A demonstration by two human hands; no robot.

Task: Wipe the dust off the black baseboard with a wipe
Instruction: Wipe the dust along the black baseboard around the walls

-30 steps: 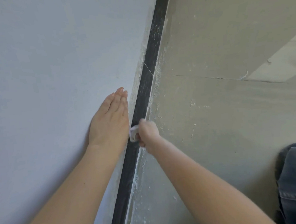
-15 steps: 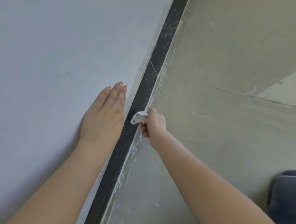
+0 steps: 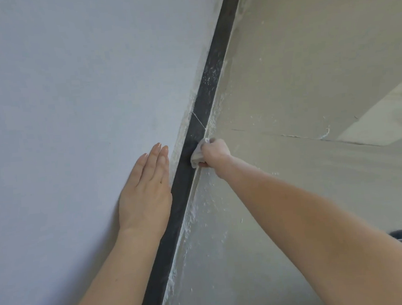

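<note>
Dusty floor, grey wall: person wiping black baseboard.
R hand is gripping wipe on it; L hand is pressing flat, fingers together, on wall.

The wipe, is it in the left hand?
No, the right hand grips the wipe against the black baseboard, while the left hand lies flat on the wall.

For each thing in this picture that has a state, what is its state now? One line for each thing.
left hand, fingers straight, flat on the wall beside the baseboard.
right hand, grips the wipe.
wipe, crumpled, pressed against the baseboard.
baseboard, speckled with white dust beyond the wipe, darker on the near side.
floor, white crumbs along the baseboard, one crack across it.
</note>
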